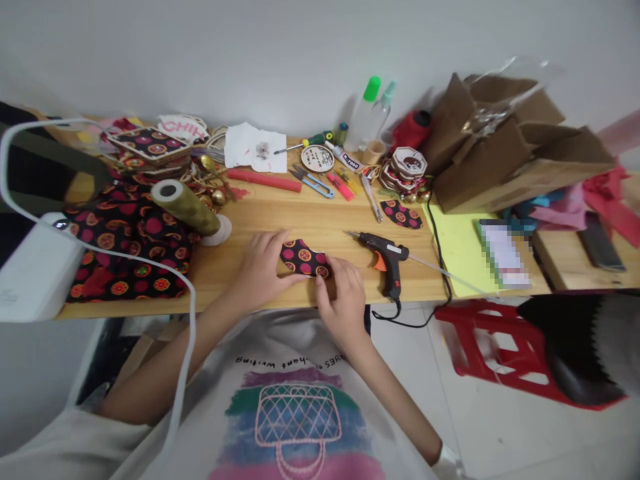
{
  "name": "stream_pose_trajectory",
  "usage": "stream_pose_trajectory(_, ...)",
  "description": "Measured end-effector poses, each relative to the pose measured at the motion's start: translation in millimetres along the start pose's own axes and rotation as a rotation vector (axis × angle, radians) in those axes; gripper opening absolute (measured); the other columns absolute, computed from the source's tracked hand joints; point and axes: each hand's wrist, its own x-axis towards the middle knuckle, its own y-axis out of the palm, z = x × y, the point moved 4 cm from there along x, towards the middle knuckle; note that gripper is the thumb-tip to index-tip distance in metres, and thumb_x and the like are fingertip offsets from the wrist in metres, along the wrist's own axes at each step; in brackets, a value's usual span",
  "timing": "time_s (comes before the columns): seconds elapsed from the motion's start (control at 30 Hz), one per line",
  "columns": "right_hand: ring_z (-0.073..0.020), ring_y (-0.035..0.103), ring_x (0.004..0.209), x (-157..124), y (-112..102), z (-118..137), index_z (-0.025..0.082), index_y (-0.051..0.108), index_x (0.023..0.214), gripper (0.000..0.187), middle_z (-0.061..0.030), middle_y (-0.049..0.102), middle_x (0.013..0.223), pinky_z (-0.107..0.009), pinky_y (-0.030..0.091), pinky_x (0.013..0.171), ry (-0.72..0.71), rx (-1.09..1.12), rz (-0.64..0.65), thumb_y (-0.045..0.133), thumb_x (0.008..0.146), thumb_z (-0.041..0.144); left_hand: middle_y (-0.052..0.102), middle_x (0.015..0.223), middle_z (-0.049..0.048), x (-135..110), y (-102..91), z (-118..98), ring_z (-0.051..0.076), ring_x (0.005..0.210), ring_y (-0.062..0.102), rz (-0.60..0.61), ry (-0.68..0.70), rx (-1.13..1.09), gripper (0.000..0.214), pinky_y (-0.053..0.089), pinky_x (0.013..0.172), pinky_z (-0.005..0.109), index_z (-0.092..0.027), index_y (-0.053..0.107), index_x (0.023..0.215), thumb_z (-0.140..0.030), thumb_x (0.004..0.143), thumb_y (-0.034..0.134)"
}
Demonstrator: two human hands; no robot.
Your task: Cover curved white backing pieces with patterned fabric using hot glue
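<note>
Fabric piece (303,258), black with red and orange circles, is lying on the wooden table (310,223) near its front edge, directly in front of the person and between both hands.

1. The left hand (261,268) is gripping the left side of the fabric piece. The fingers are curling together over its edge, with the thumb pressing along the lower rim.
2. The right hand (343,299) is gripping the lower right corner. The thumb and forefinger are closing together on the rim; the other fingers are folding in behind them.

Surrounding items:
- A black hot glue gun (388,257) with an orange trigger is standing on the table just to the right of the right hand, nozzle pointing left. Its cord is running off the front edge.
- A second patterned piece (401,214) is lying behind the glue gun, apart from it.
- An olive thread spool (185,206) is lying tilted to the left of the left hand, partly over a heap of matching patterned cloth (123,257).
- Blue snips (313,181) and a red stick (264,180) are lying farther back, near the wall.
- A cardboard box (505,157) is sitting at the right end of the table, above a red stool (493,353) on the floor.
</note>
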Motion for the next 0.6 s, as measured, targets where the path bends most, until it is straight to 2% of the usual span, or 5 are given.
stream_pose_trajectory(0.07, -0.0257, 0.06, 0.115, 4, 2, 1, 0.01, 0.056, 0.128, 0.042, -0.0165, 0.069, 0.119, -0.044, 0.049, 0.099, -0.017, 0.016, 0.034, 0.046, 0.095, 0.035, 0.061, 0.124, 0.0158, -6, -1.1, -1, 0.033, 0.114, 0.057, -0.006, -0.013, 0.002, 0.068, 0.047, 0.099, 0.051, -0.013, 0.046, 0.132, -0.043, 0.078, 0.073)
stream_pose_trajectory(0.17, -0.0299, 0.053, 0.128, 14, 11, 6, 0.002, 0.049, 0.136, 0.059, -0.0214, 0.063, 0.131, -0.047, 0.043, 0.108, -0.056, -0.009, 0.178, 0.045, 0.096, 0.045, 0.06, 0.125, 0.0149, -12, -1.1, -2, 0.032, 0.117, 0.055, -0.002, -0.049, -0.01, 0.059, 0.046, 0.101, 0.05, -0.014, 0.047, 0.131, -0.038, 0.081, 0.068)
stream_pose_trajectory(0.27, -0.0311, 0.05, 0.132, 22, 18, 9, -0.002, 0.046, 0.14, 0.069, -0.023, 0.06, 0.136, -0.047, 0.04, 0.112, -0.07, -0.044, 0.268, 0.042, 0.096, 0.051, 0.06, 0.125, 0.0159, -14, -0.7, -2, 0.032, 0.117, 0.055, -0.02, -0.065, -0.03, 0.055, 0.045, 0.101, 0.05, -0.012, 0.049, 0.13, -0.033, 0.081, 0.062)
stream_pose_trajectory(0.43, -0.0292, 0.045, 0.139, 27, 24, 10, -0.003, 0.041, 0.144, 0.074, -0.022, 0.055, 0.142, -0.046, 0.035, 0.116, -0.086, -0.078, 0.334, 0.036, 0.097, 0.054, 0.06, 0.124, 0.0165, -15, -1.0, -3, 0.032, 0.116, 0.054, -0.058, -0.052, -0.031, 0.052, 0.044, 0.101, 0.049, -0.011, 0.051, 0.129, -0.029, 0.081, 0.06)
stream_pose_trajectory(0.6, -0.0299, 0.041, 0.142, 25, 24, 11, -0.002, 0.037, 0.146, 0.073, -0.0196, 0.052, 0.146, -0.049, 0.031, 0.118, -0.095, -0.124, 0.347, 0.036, 0.098, 0.053, 0.059, 0.124, 0.017, -15, -2.6, -5, 0.033, 0.115, 0.054, -0.03, -0.052, -0.016, 0.053, 0.044, 0.1, 0.049, -0.009, 0.051, 0.131, -0.029, 0.083, 0.06)
